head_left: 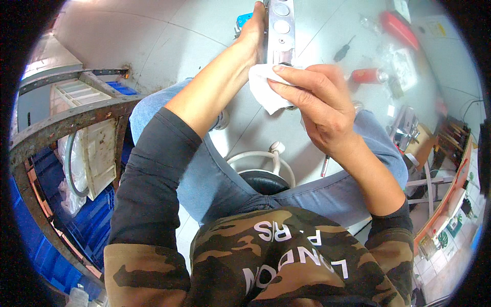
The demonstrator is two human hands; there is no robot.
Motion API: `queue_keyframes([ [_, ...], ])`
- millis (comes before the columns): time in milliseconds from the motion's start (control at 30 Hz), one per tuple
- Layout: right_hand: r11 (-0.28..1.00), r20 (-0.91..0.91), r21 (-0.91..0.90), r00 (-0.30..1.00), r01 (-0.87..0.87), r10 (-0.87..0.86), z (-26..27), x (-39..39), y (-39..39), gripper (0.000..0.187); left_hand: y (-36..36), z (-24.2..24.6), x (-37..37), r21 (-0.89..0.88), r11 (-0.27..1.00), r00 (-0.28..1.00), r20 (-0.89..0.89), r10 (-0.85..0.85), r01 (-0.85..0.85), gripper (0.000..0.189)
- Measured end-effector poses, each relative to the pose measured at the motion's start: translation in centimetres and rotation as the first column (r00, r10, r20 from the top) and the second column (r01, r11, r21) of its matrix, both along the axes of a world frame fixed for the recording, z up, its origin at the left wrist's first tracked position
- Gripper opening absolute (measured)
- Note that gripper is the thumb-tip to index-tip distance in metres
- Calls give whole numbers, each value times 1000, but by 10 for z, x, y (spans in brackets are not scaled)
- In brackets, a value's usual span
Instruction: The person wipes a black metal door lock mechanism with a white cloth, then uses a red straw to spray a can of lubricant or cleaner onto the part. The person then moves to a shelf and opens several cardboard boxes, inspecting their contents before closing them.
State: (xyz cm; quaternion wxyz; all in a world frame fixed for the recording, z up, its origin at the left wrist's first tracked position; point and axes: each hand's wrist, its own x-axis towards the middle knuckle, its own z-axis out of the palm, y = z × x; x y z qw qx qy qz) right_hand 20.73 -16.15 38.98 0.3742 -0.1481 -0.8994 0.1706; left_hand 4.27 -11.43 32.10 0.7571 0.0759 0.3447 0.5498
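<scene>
My left hand (253, 34) grips the left side of a long metal bar (282, 42) with round discs and a cross-head screw along its face. The bar's far end runs out of view at the top. A blue part (244, 20) shows just left of that hand, partly hidden by it. Between the thumb and fingers of my right hand (322, 99) is a folded white cloth or tissue (268, 86), at the near end of the bar and covering part of it.
A screwdriver (344, 50), a red can (369, 76) and a long red object (399, 30) lie on the floor at the right. A rusty metal frame (76, 111) stands at the left. A black-seated stool (264, 181) is between my legs.
</scene>
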Motion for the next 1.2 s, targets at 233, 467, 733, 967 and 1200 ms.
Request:
queue_keyframes([
  [233,989,33,43,990,-141,140,-8,4,-14,28,5,15,6,-145,983,969,-236,75,-112,55],
  [467,985,53,-80,986,-156,160,-2,35,-7,24,13,29,-32,34,966,940,-221,258,-257,53],
  [733,989,57,143,998,28,-36,8,9,12,33,8,30,-14,34,972,938,-255,235,-234,53],
  [967,974,65,-108,977,-197,205,-20,25,-3,30,11,40,-42,89,946,922,-213,324,-312,52],
  [1200,956,-168,-95,942,277,-290,-2,21,16,26,3,42,-53,211,903,910,-100,401,-375,52],
])
